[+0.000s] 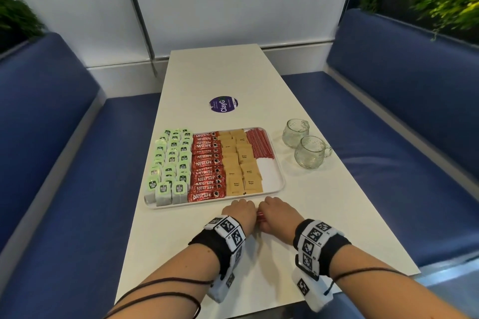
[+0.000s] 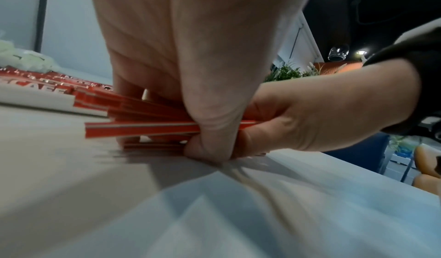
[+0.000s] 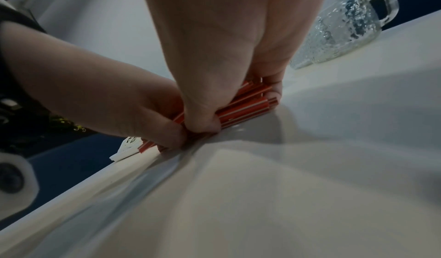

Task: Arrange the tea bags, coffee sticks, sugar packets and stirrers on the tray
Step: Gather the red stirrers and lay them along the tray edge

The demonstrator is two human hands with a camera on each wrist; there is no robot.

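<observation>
Long white tabletop (image 1: 233, 72) runs up frame centre, blue padded benches (image 1: 51, 137) either side. White rectangular tray (image 1: 274, 179) mid-frame: green-tagged tea bags (image 1: 171, 163) left, red Nescafe sticks (image 1: 207, 166), brown sugar packets (image 1: 238, 163), red-white striped stirrers (image 1: 259, 144) at its upper right, long axis up-frame. Two textured glass mugs (image 1: 309, 151) right of tray. Below tray, left hand (image 1: 239, 211) and right hand (image 1: 276, 211), each grip clamped on a loose stirrer bundle (image 2: 143, 128) lying left-right on the tabletop.
</observation>
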